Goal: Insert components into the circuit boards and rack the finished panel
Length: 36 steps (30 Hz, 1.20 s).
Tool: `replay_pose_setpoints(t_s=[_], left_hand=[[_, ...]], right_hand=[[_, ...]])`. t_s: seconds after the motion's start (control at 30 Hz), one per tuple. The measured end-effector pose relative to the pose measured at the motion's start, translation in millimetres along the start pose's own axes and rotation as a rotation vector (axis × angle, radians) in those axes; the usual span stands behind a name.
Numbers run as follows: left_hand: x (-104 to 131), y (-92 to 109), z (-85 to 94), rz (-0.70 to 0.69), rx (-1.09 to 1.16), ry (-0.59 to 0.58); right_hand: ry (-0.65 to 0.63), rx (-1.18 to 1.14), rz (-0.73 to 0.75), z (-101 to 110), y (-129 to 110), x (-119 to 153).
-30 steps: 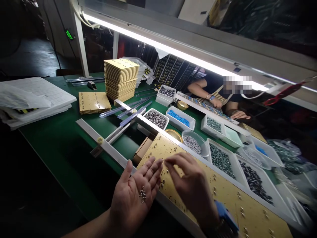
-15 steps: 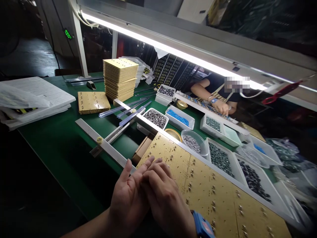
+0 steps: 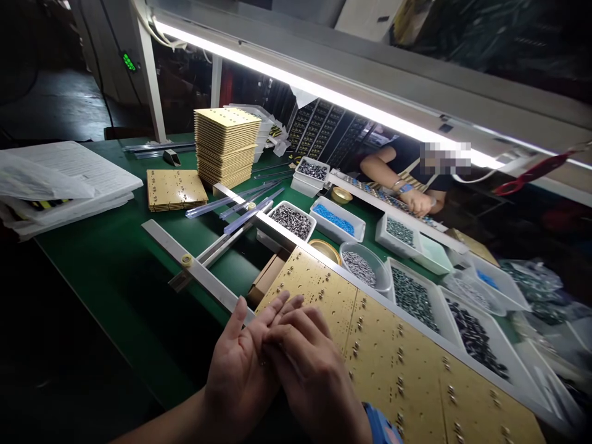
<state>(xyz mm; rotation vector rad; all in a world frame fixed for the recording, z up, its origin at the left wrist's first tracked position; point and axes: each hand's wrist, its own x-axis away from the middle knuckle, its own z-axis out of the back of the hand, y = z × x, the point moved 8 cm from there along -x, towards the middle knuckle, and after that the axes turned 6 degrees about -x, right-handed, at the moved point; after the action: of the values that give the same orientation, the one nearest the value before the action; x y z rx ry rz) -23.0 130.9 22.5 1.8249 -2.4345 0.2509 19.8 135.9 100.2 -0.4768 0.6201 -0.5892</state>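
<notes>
My left hand (image 3: 245, 357) is turned palm up with its fingers stretched out and the thumb apart. Over that palm, my right hand (image 3: 308, 364) has its fingers bent and pressed together, touching the left palm. Whatever the right fingertips hold is too small and hidden to name; a tiny glint shows on the palm beside them. A blue wristband (image 3: 382, 425) is on the right wrist. Just beyond both hands lie gold-coloured circuit boards (image 3: 374, 345) in a row, dotted with small shiny metal parts, inside a metal rail frame (image 3: 208, 277).
Trays of small components stand behind the boards: silver-and-dark parts (image 3: 291, 222), blue parts (image 3: 335, 220), green parts (image 3: 414, 296) and black parts (image 3: 476, 339). A tall board stack (image 3: 226, 148), a short stack (image 3: 176, 189) and papers (image 3: 78, 179) are leftward. A co-worker's hand (image 3: 416, 200) is across.
My right hand has shifted slightly to the right and its fingers have lifted a little, uncovering more of the left palm. The left hand stays nearly still.
</notes>
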Motion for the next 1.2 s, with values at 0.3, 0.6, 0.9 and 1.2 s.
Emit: replay_pose_setpoints(t_s=[0.3, 0.6, 0.9, 1.2], left_hand=[[0, 0, -1.3, 0.003, -0.005, 0.009], [0, -1, -2.0, 0.015, 0.014, -0.019], [1, -2, 6.5, 0.01, -0.072, -0.122], [-4, -1, 3.8, 0.004, -0.109, -0.126]], right_hand=[[0.005, 0.123, 0.061, -1, -3, 7], [-0.005, -0.042, -0.049, 9, 6, -2], [-0.306, 0.101, -0.168, -12, 6, -7], [0.127, 0.213, -0.351, 51, 78, -25]])
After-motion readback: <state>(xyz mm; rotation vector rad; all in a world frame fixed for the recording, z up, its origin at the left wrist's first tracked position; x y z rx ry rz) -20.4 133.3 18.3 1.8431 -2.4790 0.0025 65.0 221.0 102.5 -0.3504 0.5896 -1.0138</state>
